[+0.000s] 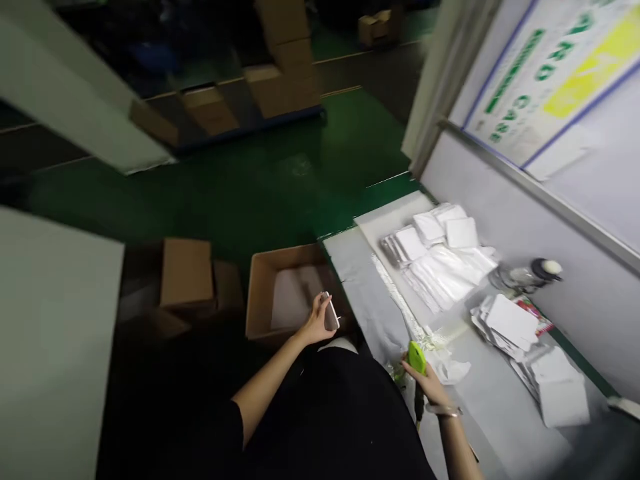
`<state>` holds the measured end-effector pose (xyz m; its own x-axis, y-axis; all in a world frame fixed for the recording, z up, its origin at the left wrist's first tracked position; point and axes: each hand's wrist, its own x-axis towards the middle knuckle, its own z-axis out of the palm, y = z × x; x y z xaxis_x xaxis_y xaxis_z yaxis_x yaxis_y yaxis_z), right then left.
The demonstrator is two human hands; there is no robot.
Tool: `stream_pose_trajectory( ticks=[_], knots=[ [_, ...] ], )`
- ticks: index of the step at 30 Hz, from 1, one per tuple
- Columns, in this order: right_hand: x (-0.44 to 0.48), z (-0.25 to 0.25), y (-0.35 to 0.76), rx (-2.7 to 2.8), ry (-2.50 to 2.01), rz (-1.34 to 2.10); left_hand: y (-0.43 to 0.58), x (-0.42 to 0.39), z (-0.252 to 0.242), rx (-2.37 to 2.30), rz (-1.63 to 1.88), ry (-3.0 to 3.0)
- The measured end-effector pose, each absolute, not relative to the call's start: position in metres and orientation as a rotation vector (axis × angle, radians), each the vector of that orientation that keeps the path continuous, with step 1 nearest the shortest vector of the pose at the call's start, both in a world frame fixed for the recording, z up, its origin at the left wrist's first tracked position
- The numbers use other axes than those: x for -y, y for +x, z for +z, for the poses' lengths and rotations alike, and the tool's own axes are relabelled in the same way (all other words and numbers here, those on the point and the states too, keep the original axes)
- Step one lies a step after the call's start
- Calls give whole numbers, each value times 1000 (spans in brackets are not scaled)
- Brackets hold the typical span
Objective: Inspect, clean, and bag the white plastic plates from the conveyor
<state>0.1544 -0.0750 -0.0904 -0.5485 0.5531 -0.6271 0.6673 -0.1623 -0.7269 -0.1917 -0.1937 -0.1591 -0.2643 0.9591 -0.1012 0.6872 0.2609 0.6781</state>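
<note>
My left hand [316, 325] is closed round the edges of a thin white rectangular piece [331, 316], held up over the near right side of an open cardboard box [260, 293]. A pale sheet lies inside that box. By the table's near edge, my right hand [431, 385] grips a lime-green hand tool [416, 358], with a dark part hanging below it. The tool's exact kind is not clear. Crumpled white film [453, 369] lies just right of the tool, and a whitish, stringy strip [400, 300] runs along the grey tabletop [367, 287].
White flat pieces [463, 233] and thin white sleeves [443, 277] lie on the table's far part. More white stacks [563, 387] and a clear bottle [520, 277] stand along the wall. Closed cartons [187, 270] sit left of the open box. Farther off, boxes rest on a low blue platform.
</note>
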Motion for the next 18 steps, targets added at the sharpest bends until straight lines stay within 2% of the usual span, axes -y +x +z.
stream_pose_trajectory(
  ticks=[3,4,5,9,13,18],
  knots=[
    [51,-45,152,-1893,1111,-2327,-195,270,-162,-2190,733,1336],
    [43,-31,144,-1811,950,-2394,-194,292,-162,-2245,729,1284],
    [37,-18,132,-1747,800,-2344,-192,312,-162,-2295,721,1238],
    [47,-2,63,-1781,511,-1770,-182,372,-156,-2418,671,1153],
    [89,-29,6,-1731,279,-1419,-173,405,-149,-2492,661,1136],
    [117,-57,-30,-1732,176,-1217,-166,430,-146,-2582,691,1081]
  ],
)
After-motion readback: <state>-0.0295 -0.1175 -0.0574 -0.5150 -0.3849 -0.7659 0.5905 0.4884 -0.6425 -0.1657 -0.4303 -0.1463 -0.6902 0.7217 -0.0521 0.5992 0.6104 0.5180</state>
